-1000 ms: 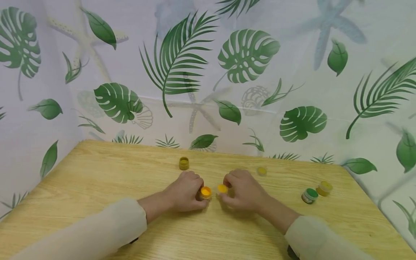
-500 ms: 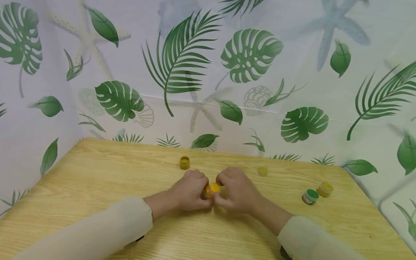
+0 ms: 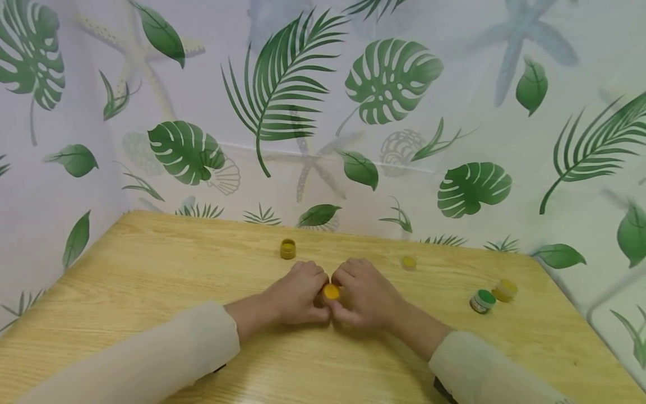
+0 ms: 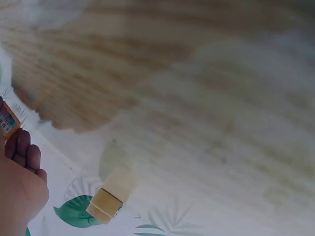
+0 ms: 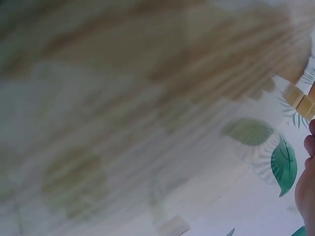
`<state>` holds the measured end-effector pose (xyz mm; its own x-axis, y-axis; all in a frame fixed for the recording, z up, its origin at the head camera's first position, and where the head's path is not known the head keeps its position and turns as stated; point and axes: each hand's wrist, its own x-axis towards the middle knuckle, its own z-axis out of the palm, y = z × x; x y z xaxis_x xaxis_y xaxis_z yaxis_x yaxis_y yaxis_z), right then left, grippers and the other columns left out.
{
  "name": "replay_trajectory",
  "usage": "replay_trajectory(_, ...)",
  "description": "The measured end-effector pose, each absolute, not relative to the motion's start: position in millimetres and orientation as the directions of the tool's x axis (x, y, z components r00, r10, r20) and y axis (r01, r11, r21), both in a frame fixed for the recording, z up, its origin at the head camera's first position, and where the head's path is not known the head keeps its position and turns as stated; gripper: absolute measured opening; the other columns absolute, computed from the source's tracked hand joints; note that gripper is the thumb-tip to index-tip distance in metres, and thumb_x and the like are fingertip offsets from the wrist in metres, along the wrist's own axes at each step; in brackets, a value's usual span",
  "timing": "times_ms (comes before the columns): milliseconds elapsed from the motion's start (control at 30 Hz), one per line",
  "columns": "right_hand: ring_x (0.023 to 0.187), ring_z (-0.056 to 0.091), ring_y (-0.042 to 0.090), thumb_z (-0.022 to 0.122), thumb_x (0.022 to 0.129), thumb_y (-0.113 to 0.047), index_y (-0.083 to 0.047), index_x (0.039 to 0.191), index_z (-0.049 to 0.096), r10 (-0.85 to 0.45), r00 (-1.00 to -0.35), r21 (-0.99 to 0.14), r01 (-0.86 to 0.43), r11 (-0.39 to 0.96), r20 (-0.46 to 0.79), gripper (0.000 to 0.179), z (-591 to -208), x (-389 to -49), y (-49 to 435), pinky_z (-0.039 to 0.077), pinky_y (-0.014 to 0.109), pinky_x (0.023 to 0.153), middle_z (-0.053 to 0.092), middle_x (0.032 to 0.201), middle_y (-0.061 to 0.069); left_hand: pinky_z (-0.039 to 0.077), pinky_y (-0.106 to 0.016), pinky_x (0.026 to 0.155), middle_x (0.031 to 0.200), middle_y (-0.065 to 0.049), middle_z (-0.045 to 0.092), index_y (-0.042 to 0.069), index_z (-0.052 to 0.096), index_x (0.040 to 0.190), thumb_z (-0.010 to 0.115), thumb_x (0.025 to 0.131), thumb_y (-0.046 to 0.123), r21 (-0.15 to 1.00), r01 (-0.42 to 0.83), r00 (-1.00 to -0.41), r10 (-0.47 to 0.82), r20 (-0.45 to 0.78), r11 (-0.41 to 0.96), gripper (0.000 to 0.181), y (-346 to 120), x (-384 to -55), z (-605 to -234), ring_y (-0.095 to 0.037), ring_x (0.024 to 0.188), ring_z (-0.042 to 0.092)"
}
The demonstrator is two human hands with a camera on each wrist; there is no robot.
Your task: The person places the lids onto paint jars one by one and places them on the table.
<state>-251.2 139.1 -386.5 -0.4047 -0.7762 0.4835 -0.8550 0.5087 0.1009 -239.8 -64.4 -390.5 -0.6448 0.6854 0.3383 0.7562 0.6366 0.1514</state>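
My left hand (image 3: 299, 294) grips a small orange paint jar (image 4: 9, 122), seen at the left edge of the left wrist view. Fingers of my right hand (image 3: 367, 294) pinch its round orange-yellow lid (image 3: 331, 291), which sits over the jar's top. Both hands meet at the middle of the table, fingertips close together. Whether the lid is fully seated cannot be told, as the fingers cover its sides. Behind the left hand stands an uncapped dark yellow jar (image 3: 288, 248). A loose yellow lid (image 3: 409, 262) lies beyond the right hand.
To the right on the wooden table (image 3: 166, 252) stand a green-topped jar (image 3: 483, 301) and, touching or just behind it, a yellow-topped jar (image 3: 505, 290). A leaf-patterned cloth (image 3: 303, 112) rises along the table's back edge.
My right hand has moved left with the orange-yellow lid, from beside the open orange jar to on top of it. The left hand has shifted slightly right with the jar.
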Motion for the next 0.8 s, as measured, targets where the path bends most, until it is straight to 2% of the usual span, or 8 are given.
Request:
replay_trajectory(167,0.08,0.051,0.015,0.063,0.082,-0.036,-0.013,0.089,0.06,-0.784,-0.401,0.101,-0.86,0.501,0.473,0.024,-388.6,-252.6,137.6,0.044,0.034,0.078,0.057,0.083,-0.004,0.034,-0.028,0.073,0.07,0.009,0.048,0.016,0.057,0.077,0.077,0.076,0.036,0.169,0.756,-0.646,0.681,0.344,0.632,0.028,-66.4,-241.5,-392.6,-0.011,0.074,0.044)
replay_trajectory(300,0.077,0.05,0.014,0.061,0.084,-0.038,-0.014,0.085,0.059,-0.766,-0.426,0.117,-0.835,0.538,0.481,0.025,-390.0,-252.9,137.3,0.043,0.032,0.075,0.055,0.08,-0.004,0.034,-0.028,0.073,0.073,0.008,0.05,0.015,0.06,0.082,0.078,0.077,0.038,0.159,0.756,-0.645,0.684,0.341,0.635,0.03,-65.9,-242.2,-393.4,-0.011,0.075,0.044)
replay_trajectory(500,0.074,0.046,0.013,0.061,0.084,-0.041,-0.015,0.079,0.054,-0.751,-0.457,0.127,-0.81,0.573,0.476,0.027,-391.0,-253.8,137.9,0.039,0.03,0.072,0.051,0.076,-0.006,0.036,-0.028,0.073,0.075,0.007,0.052,0.013,0.061,0.086,0.079,0.077,0.035,0.142,0.78,-0.614,0.7,0.365,0.61,0.03,-62.7,-241.4,-394.1,-0.011,0.074,0.044)
replay_trajectory(667,0.072,0.045,0.013,0.062,0.083,-0.042,-0.017,0.069,0.048,-0.738,-0.481,0.106,-0.801,0.59,0.474,0.032,-391.7,-253.3,138.4,0.036,0.029,0.068,0.051,0.074,-0.006,0.036,-0.027,0.074,0.077,0.007,0.055,0.013,0.062,0.087,0.08,0.075,0.034,0.155,0.779,-0.617,0.699,0.361,0.608,0.03,-59.3,-239.4,-394.2,-0.01,0.074,0.044)
replay_trajectory(800,0.067,0.042,0.012,0.062,0.085,-0.047,-0.018,0.055,0.041,-0.736,-0.477,0.115,-0.798,0.592,0.479,0.046,-392.4,-252.0,138.6,0.033,0.027,0.064,0.049,0.071,-0.006,0.038,-0.028,0.074,0.079,0.006,0.057,0.013,0.063,0.087,0.081,0.074,0.036,0.16,0.786,-0.61,0.708,0.356,0.597,0.032,-56.1,-235.9,-395.6,-0.011,0.075,0.046)
